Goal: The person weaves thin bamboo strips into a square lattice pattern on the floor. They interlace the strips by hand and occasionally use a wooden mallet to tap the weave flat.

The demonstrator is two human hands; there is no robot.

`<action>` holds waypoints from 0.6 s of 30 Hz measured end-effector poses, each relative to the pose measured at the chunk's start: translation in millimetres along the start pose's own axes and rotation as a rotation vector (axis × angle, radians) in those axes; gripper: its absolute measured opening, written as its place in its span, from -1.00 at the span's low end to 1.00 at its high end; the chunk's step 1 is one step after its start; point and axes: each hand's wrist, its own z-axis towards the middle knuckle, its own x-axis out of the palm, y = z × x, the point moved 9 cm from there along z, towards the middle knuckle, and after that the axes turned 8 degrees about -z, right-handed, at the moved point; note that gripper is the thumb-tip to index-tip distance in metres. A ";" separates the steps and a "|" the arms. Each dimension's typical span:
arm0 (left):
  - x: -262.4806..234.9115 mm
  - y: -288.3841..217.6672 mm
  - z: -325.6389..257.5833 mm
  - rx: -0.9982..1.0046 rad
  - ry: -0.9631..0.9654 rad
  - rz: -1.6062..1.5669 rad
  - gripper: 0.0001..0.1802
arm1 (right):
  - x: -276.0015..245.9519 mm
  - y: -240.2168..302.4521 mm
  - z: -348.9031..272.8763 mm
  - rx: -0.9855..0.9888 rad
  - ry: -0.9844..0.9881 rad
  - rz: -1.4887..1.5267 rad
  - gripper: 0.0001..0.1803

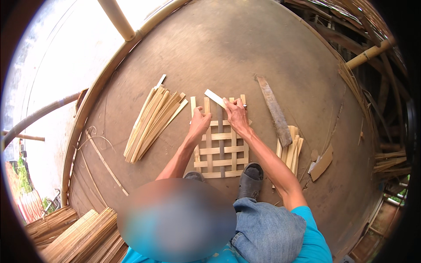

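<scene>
Both hands, left hand and right hand, press on a half-woven bamboo mat on the floor, the right pinching a loose strip (a pile of strips lies left).

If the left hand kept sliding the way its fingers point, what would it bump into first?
The left hand points up the picture, away from the person, resting on the woven mat. It would probably first meet the upright strip sticking out just past its fingertips. Beyond that is bare floor, though depth is hard to judge.
</scene>
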 end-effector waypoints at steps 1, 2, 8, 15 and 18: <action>4.1 1.7 -1.9 -0.050 0.045 -0.115 -0.16 | 1.0 -2.4 -0.6 -0.014 -0.018 -0.014 -0.57; 3.9 3.1 -0.6 -0.041 0.022 -0.107 -0.18 | 2.3 -4.4 -1.2 -0.028 -0.037 -0.029 -0.58; -3.1 14.1 5.2 -0.221 0.006 -0.262 -0.37 | 9.3 0.0 -0.4 0.007 -0.048 -0.008 -0.58; 4.7 8.4 -3.8 -0.290 0.087 -0.346 -0.43 | 13.5 -3.5 -4.0 0.012 -0.098 -0.044 -0.57; 6.2 5.8 -11.2 -0.325 0.056 -0.425 -0.38 | 13.7 2.0 -5.9 0.016 -0.102 -0.034 -0.56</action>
